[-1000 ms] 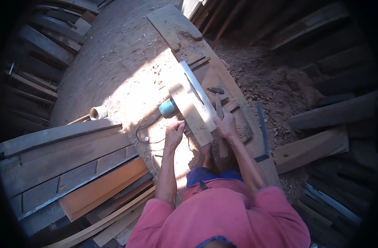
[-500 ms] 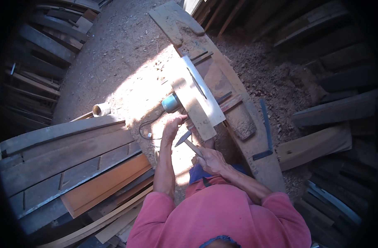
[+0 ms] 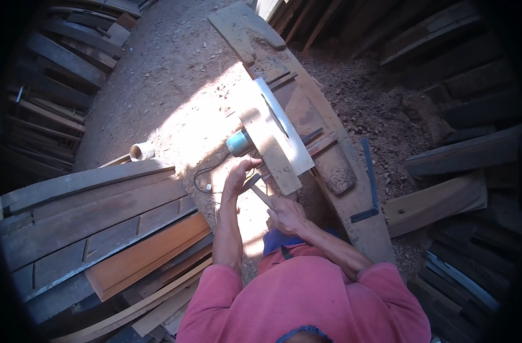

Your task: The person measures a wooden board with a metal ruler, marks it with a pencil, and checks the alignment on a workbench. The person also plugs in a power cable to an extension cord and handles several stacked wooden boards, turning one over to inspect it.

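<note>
My right hand [image 3: 288, 216] is wrapped round the wooden handle of a hammer [image 3: 263, 197]. The hammer's dark head is close beside my left hand [image 3: 237, 176], just off the near end of a wooden board [image 3: 281, 171]. My left hand is closed, its fingertips by the board's left edge. Whatever it grips is hidden. Alongside the board lies a pale flat plate [image 3: 300, 155] with a long dark slot. A teal motor housing [image 3: 237, 143] sticks out on the board's left, beyond my left hand.
A long dusty workbench [image 3: 329, 120] runs up the middle, with a dark metal square [image 3: 369, 183] at its right edge. Stacked planks [image 3: 101, 200] fill the left, and more timber [image 3: 438, 203] the right. A dark cord [image 3: 197, 176] and a cylindrical container [image 3: 142, 151] are on the left.
The hammer's head has moved down and left a little, nearer my left hand, and my right hand has turned with it. My left hand stays by the board. The whole view has shifted slightly.
</note>
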